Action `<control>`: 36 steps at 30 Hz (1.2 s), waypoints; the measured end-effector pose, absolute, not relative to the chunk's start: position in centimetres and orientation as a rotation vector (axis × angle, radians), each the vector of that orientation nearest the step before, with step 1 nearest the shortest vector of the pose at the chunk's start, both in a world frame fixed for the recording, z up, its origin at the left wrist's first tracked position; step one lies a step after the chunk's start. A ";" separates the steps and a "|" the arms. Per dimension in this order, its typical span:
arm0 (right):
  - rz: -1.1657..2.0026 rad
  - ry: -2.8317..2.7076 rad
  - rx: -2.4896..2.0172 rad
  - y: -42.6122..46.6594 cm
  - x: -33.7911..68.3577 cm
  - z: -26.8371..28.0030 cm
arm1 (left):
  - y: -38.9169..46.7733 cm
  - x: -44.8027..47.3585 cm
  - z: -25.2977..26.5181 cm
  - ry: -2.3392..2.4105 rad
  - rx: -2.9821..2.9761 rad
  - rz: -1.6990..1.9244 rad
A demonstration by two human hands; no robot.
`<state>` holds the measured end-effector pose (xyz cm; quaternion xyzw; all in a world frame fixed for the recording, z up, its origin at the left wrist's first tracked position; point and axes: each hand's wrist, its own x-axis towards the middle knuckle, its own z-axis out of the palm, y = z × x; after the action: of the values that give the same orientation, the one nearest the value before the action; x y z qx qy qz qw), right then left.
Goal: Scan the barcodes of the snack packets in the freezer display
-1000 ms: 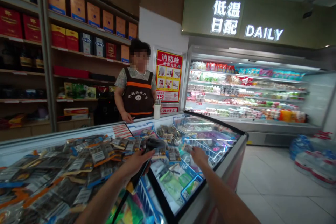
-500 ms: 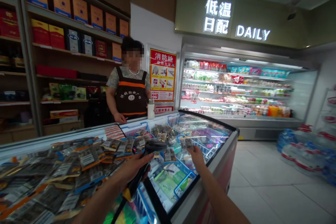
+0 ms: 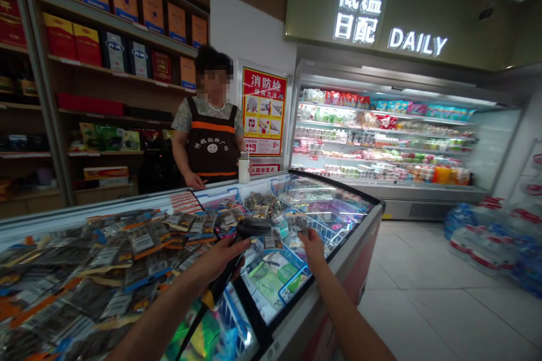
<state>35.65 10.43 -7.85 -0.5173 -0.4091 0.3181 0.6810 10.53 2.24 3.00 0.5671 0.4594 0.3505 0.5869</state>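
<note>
My left hand point(image 3: 222, 262) is wrapped round the handle of a black barcode scanner point(image 3: 253, 228), whose cable runs down toward me. The scanner's head points right. In my right hand point(image 3: 312, 245) is a small flat packet point(image 3: 296, 223), pinched by its near edge above the freezer's glass top. Many similar packets point(image 3: 144, 240) with orange or blue edges and white labels lie heaped on the left part of the freezer point(image 3: 279, 324). A few more packets point(image 3: 265, 203) lie on the glass beyond the scanner.
Behind the freezer stands a person in a dark apron point(image 3: 214, 149), one hand near a white bottle point(image 3: 244, 168). Shelves with boxes point(image 3: 122, 56) rise at the left. A lit refrigerated display point(image 3: 381, 141) stands at the back right, with bottled water packs point(image 3: 486, 240) on the floor.
The view has shifted slightly. My right hand and its packet have moved a little left, closer to the scanner head; both hands keep their hold.
</note>
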 end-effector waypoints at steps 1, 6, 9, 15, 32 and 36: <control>0.724 -0.921 -1.169 10.4 35.7 -7.9 | 2.3 10.5 3.0 1.070 1.316 0.824; 0.709 -0.901 -1.134 10.2 35.4 -7.7 | 2.3 10.4 3.3 1.058 1.276 0.875; 0.677 -0.884 -1.153 9.9 35.2 -7.5 | 2.2 10.3 3.4 1.050 1.227 0.892; 0.677 -0.909 -1.154 9.8 35.3 -7.5 | 2.1 10.2 3.6 0.961 1.128 0.918; 0.682 -0.846 -1.092 9.9 35.4 -7.7 | 1.9 11.1 3.2 0.992 1.116 0.934; 0.728 -0.801 -1.112 10.4 35.3 -8.1 | 2.5 10.6 3.2 1.047 1.160 1.010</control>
<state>35.29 10.43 -8.12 -0.5021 -0.3613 0.3284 0.7138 10.62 2.54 3.20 0.4998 0.4512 0.4351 0.5977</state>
